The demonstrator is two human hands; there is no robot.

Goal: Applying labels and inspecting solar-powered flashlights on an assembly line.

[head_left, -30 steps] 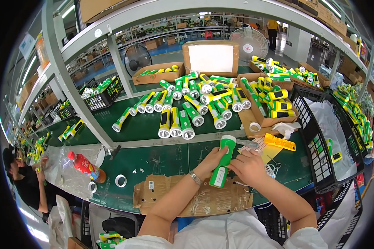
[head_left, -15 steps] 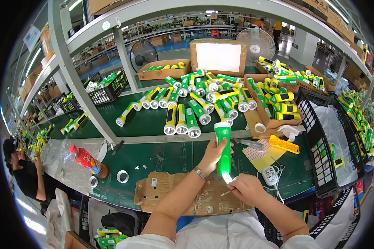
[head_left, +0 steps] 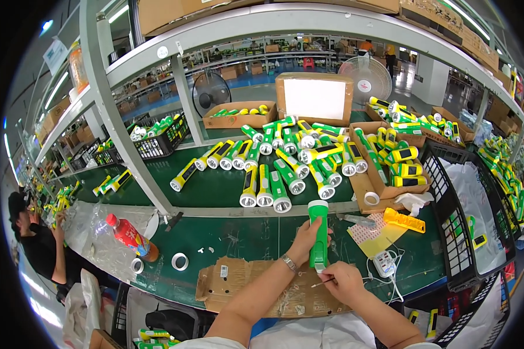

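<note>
My left hand (head_left: pixel 307 243) is wrapped round a green flashlight (head_left: pixel 318 241), held upright with its white-rimmed head away from me. At its near end shows a small pale tab (head_left: pixel 319 267). My right hand (head_left: pixel 344 282) is closed beside that end, fingertips close to the tab. A thin stick with a dark tip (head_left: pixel 323 282) pokes out from the right fingers; its kind is not clear. Beneath both hands lies a torn flat piece of cardboard (head_left: pixel 233 280) on the green table. Ahead, several green and yellow flashlights (head_left: pixel 282 192) lie in rows.
A red-capped drink bottle (head_left: pixel 131 237) and a tape roll (head_left: pixel 180 262) are at left. On the right are a yellow plastic part (head_left: pixel 404 220), a white power strip (head_left: pixel 384 264), an open box of flashlights (head_left: pixel 374 185) and a black crate (head_left: pixel 448 232). A co-worker (head_left: pixel 41 244) works far left.
The view has shifted, so the scene sits lower and further right. The flashlight's near end, bright white before, now shows a smaller, duller tab. Both hands keep their holds.
</note>
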